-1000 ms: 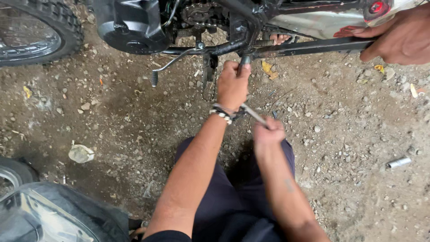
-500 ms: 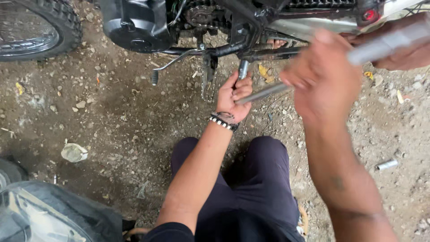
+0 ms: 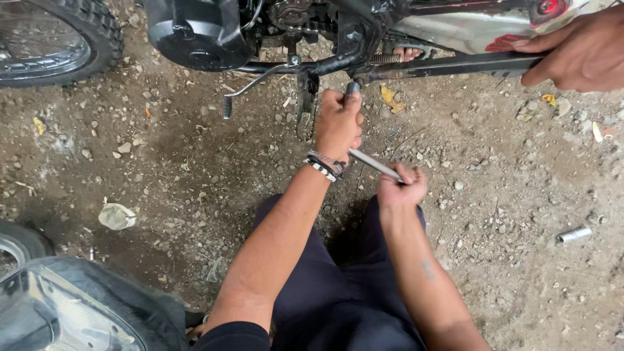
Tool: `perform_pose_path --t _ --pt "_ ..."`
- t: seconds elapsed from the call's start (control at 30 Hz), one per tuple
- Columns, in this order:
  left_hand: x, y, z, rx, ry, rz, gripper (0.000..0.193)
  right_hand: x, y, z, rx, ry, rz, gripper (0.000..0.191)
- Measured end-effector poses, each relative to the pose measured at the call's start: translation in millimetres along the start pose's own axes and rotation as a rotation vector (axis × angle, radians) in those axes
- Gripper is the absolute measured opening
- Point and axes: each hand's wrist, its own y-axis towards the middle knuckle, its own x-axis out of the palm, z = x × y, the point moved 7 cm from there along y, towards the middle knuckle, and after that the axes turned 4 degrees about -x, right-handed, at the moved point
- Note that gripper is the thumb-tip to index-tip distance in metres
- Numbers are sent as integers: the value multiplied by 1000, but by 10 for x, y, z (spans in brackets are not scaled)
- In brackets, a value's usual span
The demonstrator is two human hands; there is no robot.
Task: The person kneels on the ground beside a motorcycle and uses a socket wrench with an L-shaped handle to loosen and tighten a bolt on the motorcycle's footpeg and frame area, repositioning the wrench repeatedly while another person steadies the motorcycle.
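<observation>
Wrench handle point(image 3: 374, 164), raised high half a second ago, now sits low again, slanting from the socket point(image 3: 352, 89) under the motorcycle frame point(image 3: 338, 62) to the right hand point(image 3: 402, 186), fingers clenched on its end. Left hand point(image 3: 338, 123) grips the socket end as before. Another person's hand point(image 3: 575, 55) steadies the bike

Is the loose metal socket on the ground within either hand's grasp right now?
No: the socket lies alone on the dirt far right, while the right hand grips a metal handle and the left hand holds its head.
</observation>
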Motion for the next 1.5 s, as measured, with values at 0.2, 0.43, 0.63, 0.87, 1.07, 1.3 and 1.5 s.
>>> perform_pose_path --t 0.2,0.43,0.63,0.87,1.07,1.3,1.5 --pt "-30 -72 83 121 312 85 27 -225 -1 417 128 72 12 29" --pt "-82 33 31 4 114 -70 26 -146 -207 395 112 44 -48 41" --pt "-85 12 40 81 308 103 28 -134 -291 506 182 113 -44 38" --pt "5 81 91 88 279 108 28 -238 -5 366 54 112 100 37" --pt "67 227 -219 -106 -256 -60 29 1281 -1036 -50 -202 -189 -147 38" --pt "259 364 -594 -349 -1263 -412 32 2723 -2752 1867 -661 -1906 -1576 23" --pt "152 10 -442 -320 -1103 -772 32 2421 -2197 801 -106 -1149 -1237 37"
